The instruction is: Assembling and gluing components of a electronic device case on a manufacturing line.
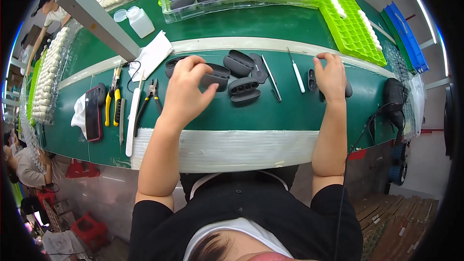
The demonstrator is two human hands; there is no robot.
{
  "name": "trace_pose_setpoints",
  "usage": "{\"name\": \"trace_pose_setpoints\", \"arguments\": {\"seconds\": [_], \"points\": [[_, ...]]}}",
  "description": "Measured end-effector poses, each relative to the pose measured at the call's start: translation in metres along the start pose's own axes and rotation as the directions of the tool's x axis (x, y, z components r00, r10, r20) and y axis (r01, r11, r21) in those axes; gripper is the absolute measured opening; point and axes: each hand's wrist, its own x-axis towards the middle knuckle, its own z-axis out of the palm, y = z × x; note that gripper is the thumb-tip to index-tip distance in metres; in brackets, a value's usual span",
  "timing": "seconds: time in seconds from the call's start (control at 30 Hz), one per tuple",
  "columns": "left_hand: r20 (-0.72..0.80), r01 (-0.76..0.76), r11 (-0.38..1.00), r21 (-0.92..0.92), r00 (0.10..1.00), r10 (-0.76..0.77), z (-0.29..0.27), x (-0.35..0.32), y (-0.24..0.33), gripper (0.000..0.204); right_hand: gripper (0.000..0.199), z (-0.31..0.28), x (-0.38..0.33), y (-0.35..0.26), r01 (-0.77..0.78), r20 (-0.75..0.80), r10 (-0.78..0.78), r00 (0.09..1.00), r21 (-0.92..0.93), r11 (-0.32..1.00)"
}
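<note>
Left hand: thumb and fingers are standing apart, partly covering an open dark case, contact unclear; right hand: fingers are appearing bent, grip impossible to tell, partly hiding a small dark item; green bench is running between both hands and the white strip edging its near side

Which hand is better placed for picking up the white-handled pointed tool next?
Probably the right hand: it is nearer the white-handled pointed tool. The left hand is farther, with dark cases and a slim silver tool between.
</note>
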Motion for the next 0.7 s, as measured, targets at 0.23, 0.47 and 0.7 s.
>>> {"name": "trace_pose_setpoints", "arguments": {"seconds": [0.23, 0.47, 0.7], "points": [[0.063, -0.007, 0.984, 0.179, 0.998, -0.004, 0.017, -0.002, -0.005, 0.030, 0.021, 0.017, -0.004, -0.013, 0.233, -0.071, -0.222, 0.972, 0.253, 0.939], [-0.082, -0.035, 0.968, 0.249, 0.995, 0.057, 0.031, 0.002, -0.021, 0.037, 0.027, 0.017, -0.021, -0.082, 0.533, 0.015, -0.601, 0.799, 0.445, 0.720], [-0.124, 0.040, 0.969, 0.246, 0.992, -0.010, 0.035, 0.004, -0.021, 0.033, 0.040, 0.019, -0.014, -0.121, 0.547, 0.292, -0.604, 0.742, 0.256, 0.797]]}}
